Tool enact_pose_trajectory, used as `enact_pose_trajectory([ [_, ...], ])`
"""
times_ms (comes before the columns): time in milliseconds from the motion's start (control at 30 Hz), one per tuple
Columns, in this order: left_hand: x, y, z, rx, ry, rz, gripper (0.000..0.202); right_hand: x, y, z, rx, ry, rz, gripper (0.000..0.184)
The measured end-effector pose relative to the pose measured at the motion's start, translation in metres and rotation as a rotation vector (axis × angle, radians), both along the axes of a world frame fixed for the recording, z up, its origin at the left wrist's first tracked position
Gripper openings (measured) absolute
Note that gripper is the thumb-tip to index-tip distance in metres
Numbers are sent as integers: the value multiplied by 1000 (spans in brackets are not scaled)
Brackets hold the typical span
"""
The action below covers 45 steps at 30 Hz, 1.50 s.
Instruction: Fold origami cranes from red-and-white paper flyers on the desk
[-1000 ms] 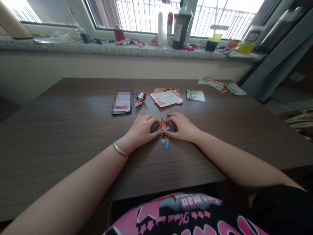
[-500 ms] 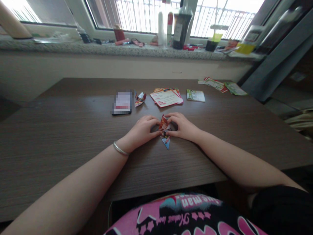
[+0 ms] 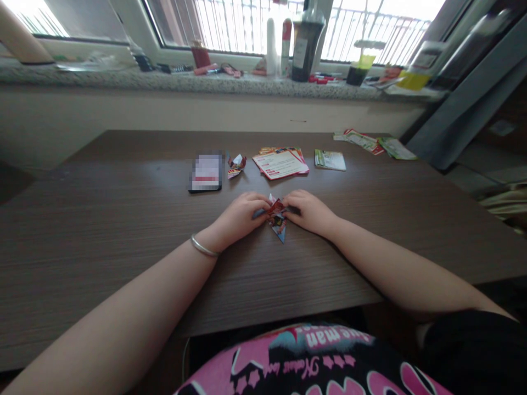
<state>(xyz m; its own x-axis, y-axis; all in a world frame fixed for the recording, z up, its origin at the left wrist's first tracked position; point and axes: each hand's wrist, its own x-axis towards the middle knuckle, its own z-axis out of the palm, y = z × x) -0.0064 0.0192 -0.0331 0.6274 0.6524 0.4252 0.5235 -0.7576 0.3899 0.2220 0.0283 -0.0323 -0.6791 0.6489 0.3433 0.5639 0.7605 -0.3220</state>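
A small piece of folded paper [image 3: 278, 220], printed in red, orange and blue, lies on the table between my hands with a pointed tip toward me. My left hand [image 3: 246, 213] pinches its left edge between thumb and fingers. From the other side, my right hand [image 3: 307, 210] grips the right edge the same way. A whitish point of the paper sticks up at its far end. Just beyond my hands lies another folded paper piece [image 3: 236, 165], crumpled-looking and of similar colours.
Across the brown table [image 3: 123, 230] sit a dark-edged device with a blurred face [image 3: 206, 173], a stack of printed cards [image 3: 282, 163], a smaller card stack [image 3: 330, 160] and scattered cards [image 3: 362, 141]. Bottles [image 3: 307, 49] and small items crowd the windowsill [image 3: 173, 82].
The paper's far end has folded over, so a whitish point now shows there and its near tip sits slightly farther from me. Both thumbs have shifted away from me along its edges.
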Motion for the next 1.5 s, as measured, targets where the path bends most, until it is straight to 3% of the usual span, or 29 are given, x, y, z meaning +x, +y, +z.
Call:
enact_pose_trajectory([
  [200,0,0,4,84,113,-50,13,0,-2,3,47,-68,27,18],
  [600,4,-10,18,202,317,-15,19,-4,-18,16,188,-307,-18,28],
  [1500,11,-28,35,262,615,78,23,-16,-38,37,204,-560,-90,27],
])
